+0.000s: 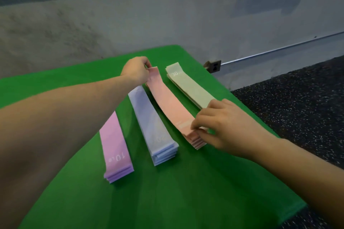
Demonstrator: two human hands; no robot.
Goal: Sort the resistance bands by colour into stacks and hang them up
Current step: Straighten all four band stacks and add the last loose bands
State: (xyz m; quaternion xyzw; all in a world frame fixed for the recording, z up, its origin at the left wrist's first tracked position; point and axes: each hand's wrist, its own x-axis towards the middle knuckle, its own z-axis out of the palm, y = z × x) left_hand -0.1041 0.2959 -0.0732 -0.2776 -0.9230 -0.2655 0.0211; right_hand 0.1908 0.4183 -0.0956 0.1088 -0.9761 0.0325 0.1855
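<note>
Four flat stacks of stretchy resistance bands lie side by side on the green-covered counter (167, 201), long axes running away from the person: pink-lilac stack (116, 152), pale blue stack (154, 128), salmon-pink stack (171, 109), pale green stack (188, 85) farthest right. Left hand (136, 69) pinches the far end of the top salmon band, lifting it slightly. Right hand (221, 126) has fingers curled onto the stack's near end, steadying it. Each hand holds one end, so the band spans between them. No containers in view; no hanging point visible.
</note>
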